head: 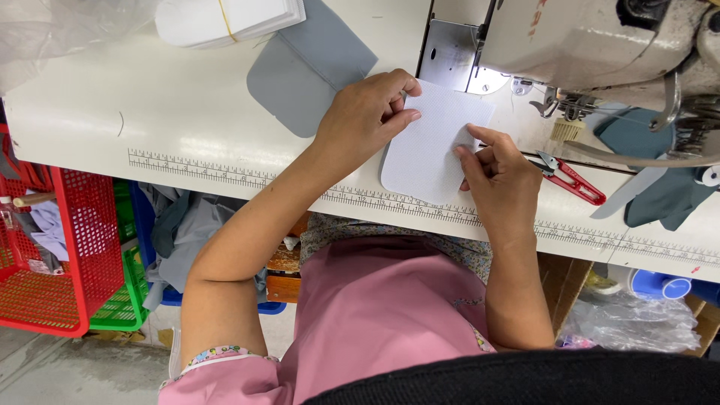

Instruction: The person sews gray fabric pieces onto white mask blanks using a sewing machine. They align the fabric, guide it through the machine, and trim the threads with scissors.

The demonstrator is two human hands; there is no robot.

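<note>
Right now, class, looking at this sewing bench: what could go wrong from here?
1. The right hand rests beside the red thread snips; a fingertip could catch the blades.
2. Both hands, the left hand especially, press the white fabric piece close to the sewing machine; fingers might stray under it.

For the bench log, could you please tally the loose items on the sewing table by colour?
White, the pocket piece under both hands and the banded stack: 2
Grey fabric piece: 1
Red thread snips: 1
Teal fabric: 1
Total: 5
</note>
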